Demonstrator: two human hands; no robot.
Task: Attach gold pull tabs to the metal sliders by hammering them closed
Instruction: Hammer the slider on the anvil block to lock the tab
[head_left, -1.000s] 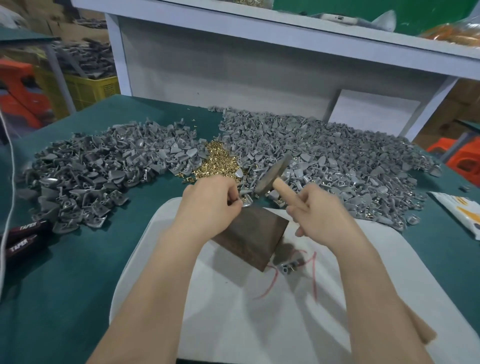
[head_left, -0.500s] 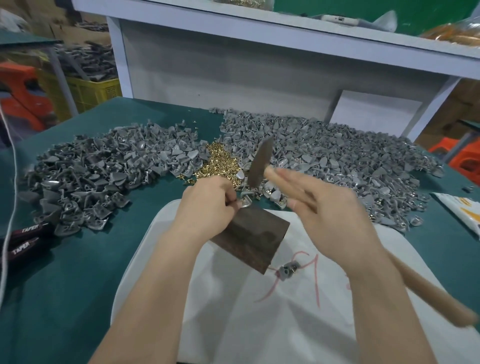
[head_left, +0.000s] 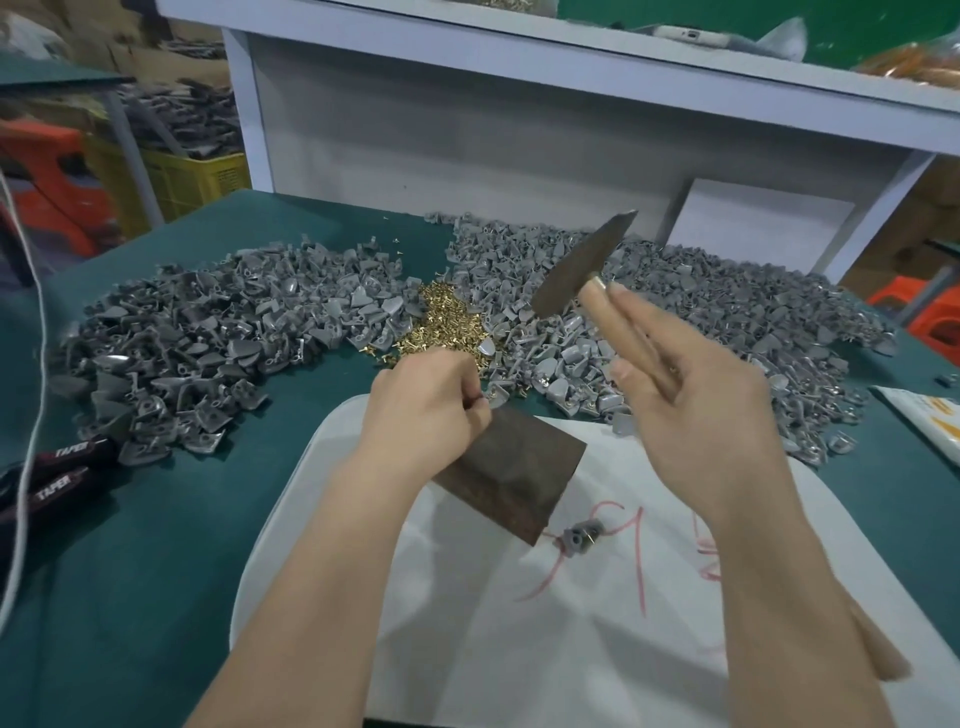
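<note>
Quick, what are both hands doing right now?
Left hand: closed, pinching a small grey metal slider at the dark brown block's edge.
Right hand: closed, holding the wooden-handled, dark-headed hammer raised.

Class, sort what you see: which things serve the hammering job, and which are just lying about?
In use: hammer, dark block, pinched slider, gold pull tabs, grey sliders, left hand, right hand.
Lying about: pliers, printed packet, yellow crate.

Even overhead light, blurred edges.
</note>
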